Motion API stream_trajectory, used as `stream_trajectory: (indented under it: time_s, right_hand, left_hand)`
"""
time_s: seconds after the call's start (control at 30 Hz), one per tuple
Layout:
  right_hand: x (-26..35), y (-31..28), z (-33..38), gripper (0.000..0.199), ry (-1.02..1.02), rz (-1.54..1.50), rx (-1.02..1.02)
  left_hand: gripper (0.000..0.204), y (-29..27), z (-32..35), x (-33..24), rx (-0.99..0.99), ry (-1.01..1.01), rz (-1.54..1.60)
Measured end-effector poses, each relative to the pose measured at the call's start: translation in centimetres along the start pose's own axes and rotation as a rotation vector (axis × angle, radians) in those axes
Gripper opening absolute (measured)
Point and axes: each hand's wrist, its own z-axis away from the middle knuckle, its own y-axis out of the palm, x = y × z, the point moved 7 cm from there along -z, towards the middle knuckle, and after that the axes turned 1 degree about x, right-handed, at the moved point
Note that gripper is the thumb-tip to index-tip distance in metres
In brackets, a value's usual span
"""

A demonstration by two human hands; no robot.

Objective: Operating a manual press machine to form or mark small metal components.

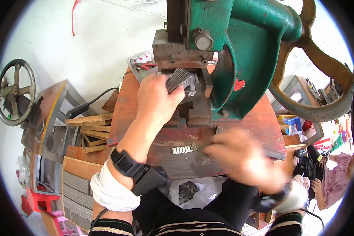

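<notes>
My left hand (157, 96) is closed around a bundle of thin dark metal strips (178, 80), held over the bed of a green press (208, 23). More grey metal pieces (192, 84) sit against the bundle, on the steel die block (198, 112). My right hand (240, 157) is smeared by motion over the right part of the wooden table (161, 137), so its fingers cannot be read. A short silver watch-band piece (184, 149) lies left of it. A dark bar (274, 153) shows beside the right hand; whether it is held cannot be told.
The press's big handwheel (322, 110) stands at right. A white bag (204, 190) of dark metal pieces hangs below the table edge. At left are wooden frames (92, 120), a box of strips (80, 188) and another handwheel (15, 90). Another person (336, 179) is at far right.
</notes>
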Motion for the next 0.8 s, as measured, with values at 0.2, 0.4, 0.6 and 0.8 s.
stream_trajectory:
  time_s: [0.2, 0.4, 0.6, 0.8]
  right_hand:
    - [-2.0, 9.1, 0.9, 0.037, 0.199, 0.085, 0.107]
    - [-2.5, 7.6, 0.4, 0.035, 0.243, 0.23, 0.026]
    - [2.6, 6.2, 0.2, 0.038, 0.063, 0.014, 0.016]
    - [1.7, 8.2, 1.1, 0.049, 0.073, 0.138, 0.066]
  left_hand:
    - [0.031, -4.4, 7.7, 2.7, 0.165, -0.469, 0.665]
    - [0.036, -4.2, 14.9, 1.0, 0.231, -0.096, 0.398]
    - [0.047, -1.7, 15.9, -1.2, 0.304, 0.087, 0.088]
    - [0.049, -1.8, 16.1, -0.7, 0.334, 0.055, 0.145]
